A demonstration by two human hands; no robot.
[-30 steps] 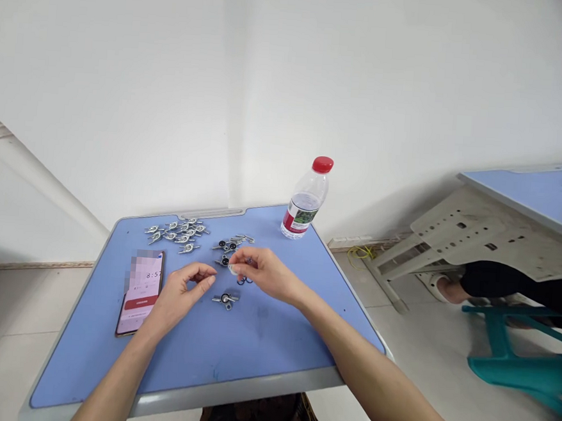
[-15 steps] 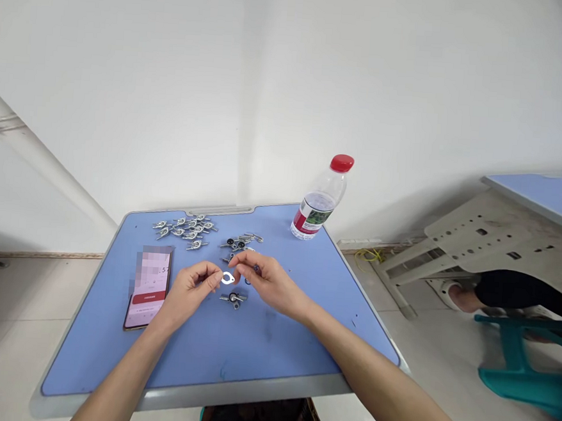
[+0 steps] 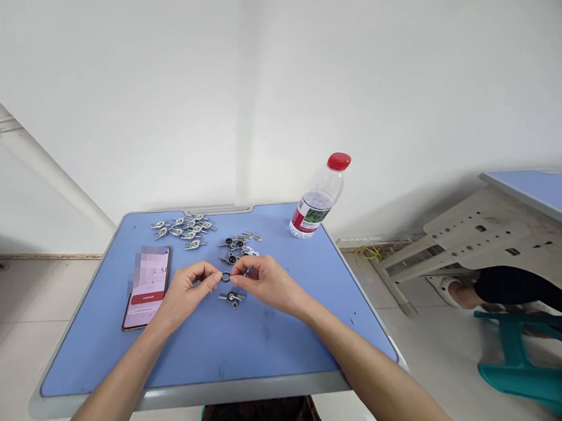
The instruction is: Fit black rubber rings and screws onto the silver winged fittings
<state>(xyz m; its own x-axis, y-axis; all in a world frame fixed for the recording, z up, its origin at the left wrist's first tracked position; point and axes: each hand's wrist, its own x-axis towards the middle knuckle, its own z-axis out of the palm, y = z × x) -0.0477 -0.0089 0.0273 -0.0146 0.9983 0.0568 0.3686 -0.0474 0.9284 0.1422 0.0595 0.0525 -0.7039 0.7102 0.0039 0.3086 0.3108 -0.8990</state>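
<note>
Over the middle of the blue desk [image 3: 262, 337], a small flat metal ring plate [image 3: 226, 277] sits between my two hands. My left hand [image 3: 193, 289] pinches its left edge between thumb and finger. My right hand [image 3: 267, 282] is closed at the right edge, its fingertips touching the plate. Just below lies a small metal fitting [image 3: 232, 297] with a round centre and thin arms. Behind my right fingers are loose metal parts [image 3: 246, 252], some partly covered, and several black round pieces [image 3: 232, 258].
A pile of similar metal fittings [image 3: 188, 228] lies at the back left. A phone [image 3: 146, 291] with a lit screen rests left of my left hand. A red-capped water bottle [image 3: 314, 203] stands at the back right edge. Beyond are another desk [image 3: 542, 197], a person's foot [image 3: 462, 294] and a green stool [image 3: 514, 374].
The ring plate has tilted from a bright face to a darker, thinner look. My right fingertips have come down and closed onto its right edge. My left hand has hardly moved.
</note>
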